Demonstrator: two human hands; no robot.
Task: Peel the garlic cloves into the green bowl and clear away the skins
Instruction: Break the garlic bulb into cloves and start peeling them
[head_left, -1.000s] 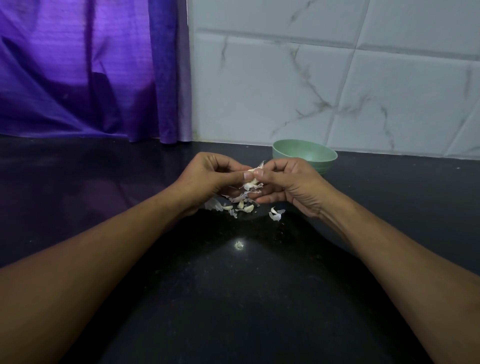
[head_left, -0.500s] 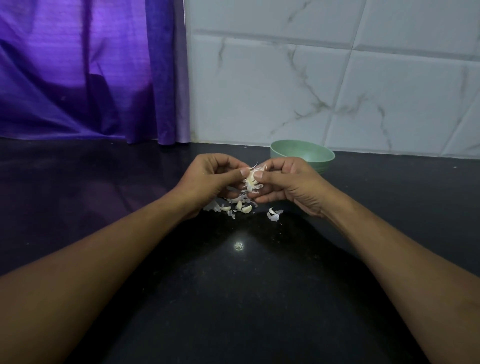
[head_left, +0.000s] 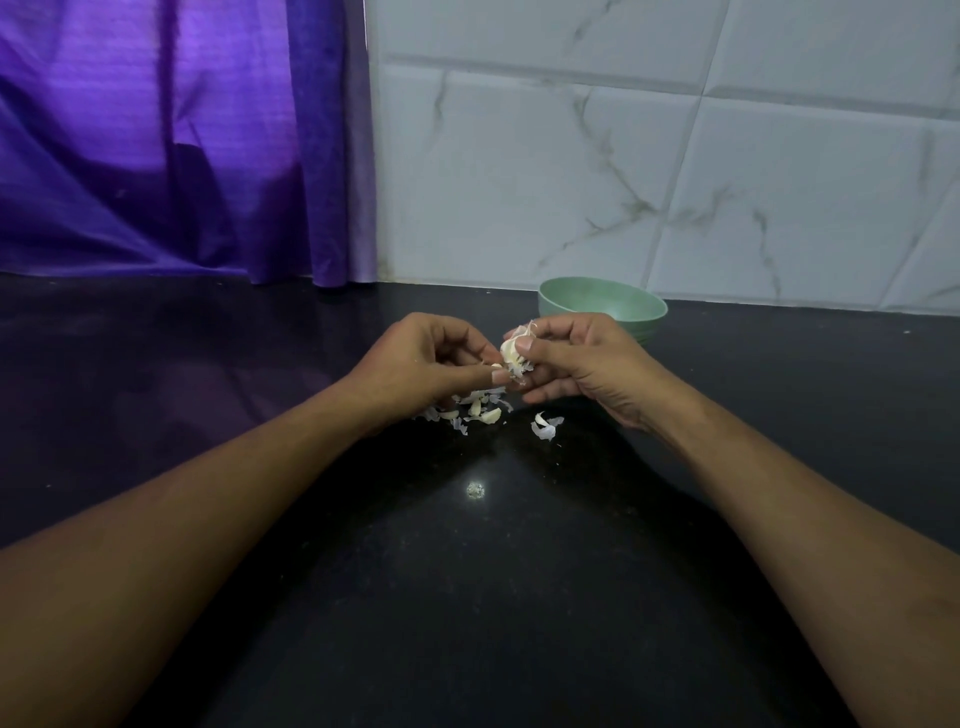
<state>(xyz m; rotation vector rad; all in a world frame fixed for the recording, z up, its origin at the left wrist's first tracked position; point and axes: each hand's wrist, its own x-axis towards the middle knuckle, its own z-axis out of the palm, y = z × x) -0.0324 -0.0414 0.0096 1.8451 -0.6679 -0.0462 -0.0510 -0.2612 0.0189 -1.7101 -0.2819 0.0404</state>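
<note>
Above the desk (head_left: 519, 571), a garlic clove (head_left: 510, 352) is pinched in the right hand (head_left: 582, 364), its skin (head_left: 521, 368) by the left hand (head_left: 415, 364). Peelings (head_left: 480, 410) are scattered beneath; whatever is in the green bowl (head_left: 602, 306) is hidden.

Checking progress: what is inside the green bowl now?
Only the bare far inner wall of the green bowl shows. Its bottom is hidden behind the near rim, so any peeled cloves inside cannot be seen.
</note>
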